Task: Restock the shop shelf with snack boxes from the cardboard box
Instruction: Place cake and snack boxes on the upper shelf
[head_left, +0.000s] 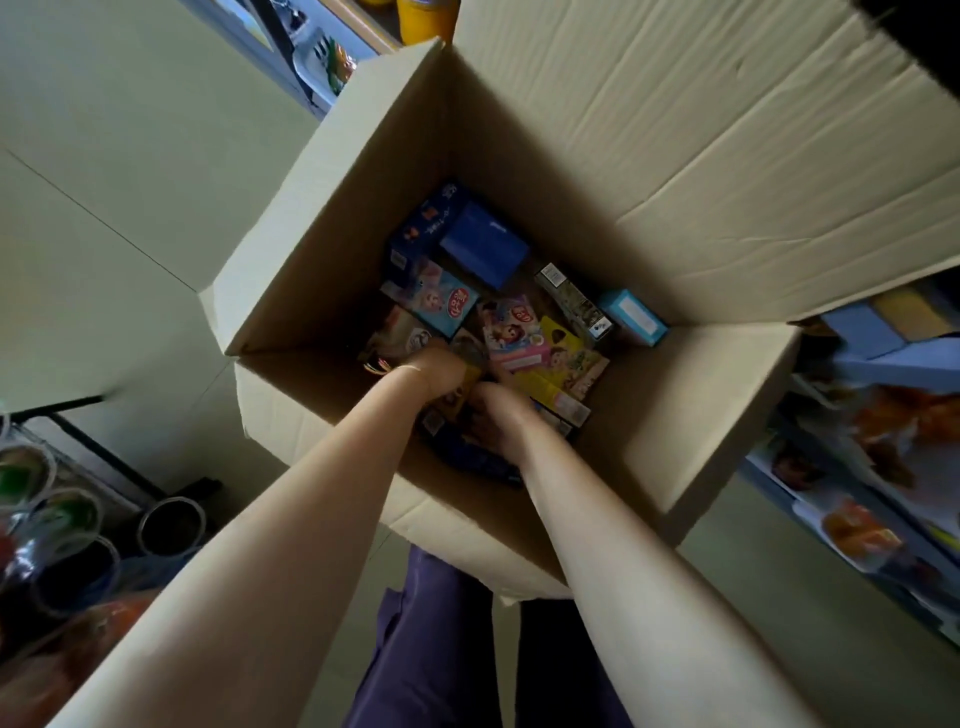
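Both your arms reach down into the open cardboard box (675, 405), where your left hand (441, 366) and right hand (498, 415) sit close together among the snack boxes (519, 332) heaped on its bottom. Your left fingers look curled round a small yellowish box (460, 392), though shadow and blur make that uncertain, and I cannot tell whether your right hand grips anything. The shop shelf (872, 467) stands just right of the carton, its trays holding orange packets (860, 530).
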